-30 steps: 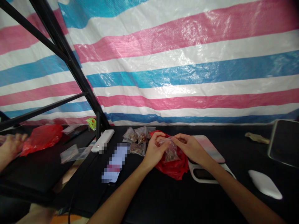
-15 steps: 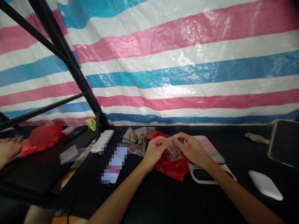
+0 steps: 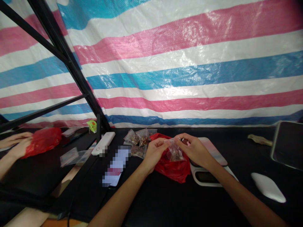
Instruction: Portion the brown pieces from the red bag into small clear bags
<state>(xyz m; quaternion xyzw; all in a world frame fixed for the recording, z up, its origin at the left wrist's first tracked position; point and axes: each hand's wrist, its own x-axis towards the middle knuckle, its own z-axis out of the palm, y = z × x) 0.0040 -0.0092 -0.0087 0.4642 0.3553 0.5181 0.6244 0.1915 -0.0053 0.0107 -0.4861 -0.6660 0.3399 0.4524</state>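
In the head view, the clear bag [image 3: 176, 154] hangs just below the fingers: the left hand [image 3: 154, 153] pinches near the bag's left top corner, the right hand [image 3: 194, 148] near its right one. Over the last second the left fingers have drawn back and lowered slightly, so more of the upper edge shows between the two pinches; I judge that the mouth is being worked, though whether it is sealed cannot be made out. That mouth points up to the fingers, the brownish filled end toward the wearer; the long axis runs down from the fingers, leaning slightly right. Beneath them a crumpled red plastic bag [image 3: 174, 173] lies on the tabletop [image 3: 163, 201]. Small filled bags [image 3: 143, 138] lie left of the left fingers; a scale [image 3: 214, 153] sits right of the right ones.
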